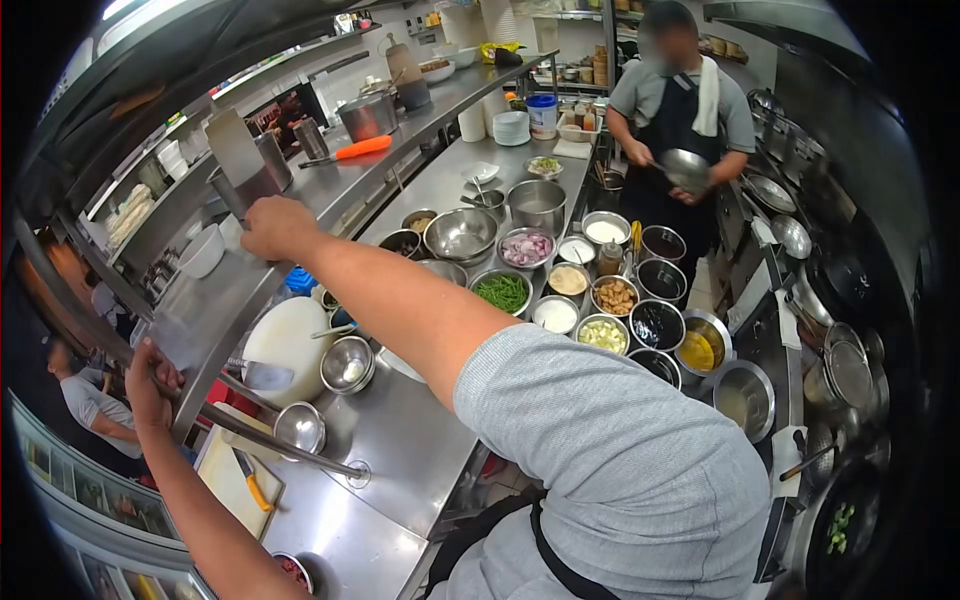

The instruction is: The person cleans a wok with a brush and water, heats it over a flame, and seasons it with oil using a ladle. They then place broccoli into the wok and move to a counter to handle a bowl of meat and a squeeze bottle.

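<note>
My right hand (pixel 278 228) reaches up to the steel shelf (pixel 225 300) with its fingers curled closed. Whatever it may hold is hidden behind the knuckles. Just beyond it stand tall metal canisters (pixel 268 162), and a white bowl (pixel 203 251) sits to its left. At the shelf's near-left edge, my left hand (pixel 152 380) is raised with bent fingers beside the metal rail. I cannot make out what is between them. Lower down, a knife with an orange handle (pixel 258 490) lies on a cutting board (pixel 222 470).
A counter below carries bowls of chopped onion (pixel 525 248), green beans (pixel 502 292) and sauces. An orange-handled tool (pixel 362 148) and a pot (pixel 368 117) are on the shelf. A co-worker (pixel 680 120) holds a metal bowl (pixel 685 172) in the aisle. Pans (pixel 845 375) line the right side.
</note>
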`<move>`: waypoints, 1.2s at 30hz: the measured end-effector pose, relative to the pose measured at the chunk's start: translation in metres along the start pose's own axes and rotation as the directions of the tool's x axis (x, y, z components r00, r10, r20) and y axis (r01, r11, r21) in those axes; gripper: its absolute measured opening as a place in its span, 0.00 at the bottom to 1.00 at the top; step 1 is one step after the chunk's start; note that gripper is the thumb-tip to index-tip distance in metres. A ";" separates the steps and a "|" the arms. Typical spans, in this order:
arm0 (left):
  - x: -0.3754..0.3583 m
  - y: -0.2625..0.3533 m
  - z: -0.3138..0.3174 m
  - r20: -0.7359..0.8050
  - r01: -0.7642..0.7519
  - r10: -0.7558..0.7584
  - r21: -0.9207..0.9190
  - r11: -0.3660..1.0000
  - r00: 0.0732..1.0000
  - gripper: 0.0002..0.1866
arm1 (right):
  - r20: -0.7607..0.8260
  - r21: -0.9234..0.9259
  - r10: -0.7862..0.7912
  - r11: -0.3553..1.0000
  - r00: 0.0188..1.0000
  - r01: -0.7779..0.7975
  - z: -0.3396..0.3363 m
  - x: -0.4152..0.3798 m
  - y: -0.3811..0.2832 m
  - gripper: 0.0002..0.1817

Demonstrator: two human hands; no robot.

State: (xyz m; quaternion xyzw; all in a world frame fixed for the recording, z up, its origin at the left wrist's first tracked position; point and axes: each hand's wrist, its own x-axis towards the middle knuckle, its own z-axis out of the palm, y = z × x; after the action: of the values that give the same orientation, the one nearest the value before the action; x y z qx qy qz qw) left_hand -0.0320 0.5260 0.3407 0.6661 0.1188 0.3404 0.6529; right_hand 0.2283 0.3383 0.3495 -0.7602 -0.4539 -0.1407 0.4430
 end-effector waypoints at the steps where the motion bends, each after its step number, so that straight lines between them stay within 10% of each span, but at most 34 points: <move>1: -0.001 -0.002 0.000 -0.005 0.009 -0.009 0.001 1.000 1.000 0.12 | 0.013 -0.021 -0.004 1.000 1.000 0.004 0.003 0.001 0.001 0.17; 36: -0.012 0.008 0.017 -0.033 -0.077 0.079 0.042 0.996 0.996 0.10 | 0.041 -0.072 0.059 0.996 0.997 -0.056 0.008 0.011 0.006 0.17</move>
State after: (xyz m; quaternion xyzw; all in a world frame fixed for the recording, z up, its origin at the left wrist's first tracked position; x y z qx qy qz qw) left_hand -0.0325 0.5041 0.3461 0.6775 0.1109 0.3746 0.6232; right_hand 0.2378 0.3502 0.3488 -0.7911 -0.4360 -0.1276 0.4097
